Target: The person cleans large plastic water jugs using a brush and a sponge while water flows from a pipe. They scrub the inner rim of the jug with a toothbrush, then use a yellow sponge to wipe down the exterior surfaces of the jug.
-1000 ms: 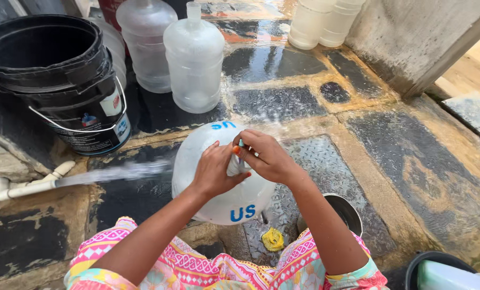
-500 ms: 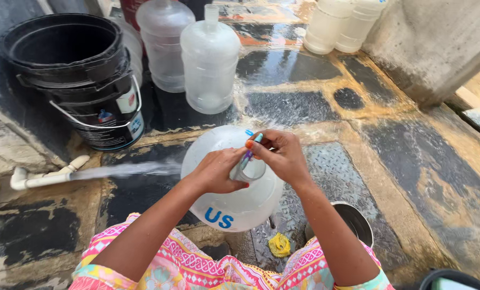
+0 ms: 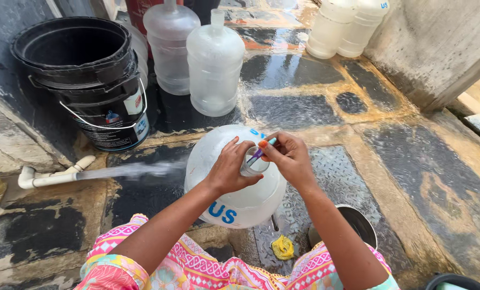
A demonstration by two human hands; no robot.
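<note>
A large white plastic water jug [image 3: 234, 193] stands on the wet stone floor [image 3: 422, 177] directly in front of the person, its short neck [image 3: 252, 162] pointing up toward the camera and blue lettering showing on its near side. The left hand [image 3: 229, 169] is wrapped around the neck, fingers curled along its far side and thumb near the rim, grasping it. The right hand [image 3: 288, 158] is pinched closed on a thin brush handle [image 3: 261, 152], coloured blue and purple, whose lower end dips into the open mouth of the neck.

To the jug's left, a white pipe [image 3: 52, 174] lying low on the floor sends a flat stream of water [image 3: 132, 171] toward the jug's side. Just beyond the jug stand two clear empty jugs [image 3: 197, 59], upright and close together, and to their left a stack of black buckets [image 3: 84, 75] with wire handles sits against the dark wall. Two milky white containers [image 3: 347, 27] stand at the far right by a concrete wall [image 3: 438, 43].

Near the person's knees, a yellow scrubber [image 3: 283, 247] lies on the floor just beside the jug's base, and a metal pot [image 3: 355, 225] sits partly behind the right forearm. The floor to the right of the jug is open out to the step edge.
</note>
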